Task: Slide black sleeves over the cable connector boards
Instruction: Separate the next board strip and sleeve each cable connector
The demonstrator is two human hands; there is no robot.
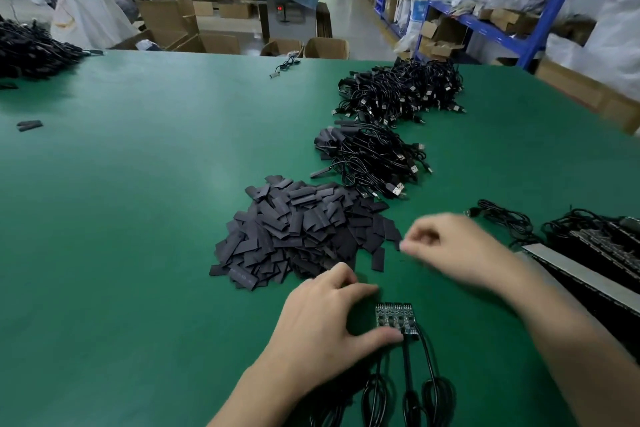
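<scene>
Green worktop (138, 218) with black sleeves (298, 229) heaped at centre, left hand (325, 315) with fingers apart and thumb touching the connector boards (394, 319) lying just beside it, and blurred right hand (450, 246) with fingers curled, grasp impossible to tell.

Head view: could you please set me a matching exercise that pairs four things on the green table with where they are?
Things:
1. sleeve pile
2. connector boards
3. lone cable
4. right hand

Places:
A. near the far edge of the green table
B. blurred, at the pile's right edge
C. mid-table, a heap of flat black pieces
D. touched by the thumb of the left hand

Pairs: 1-C, 2-D, 3-A, 4-B
</scene>
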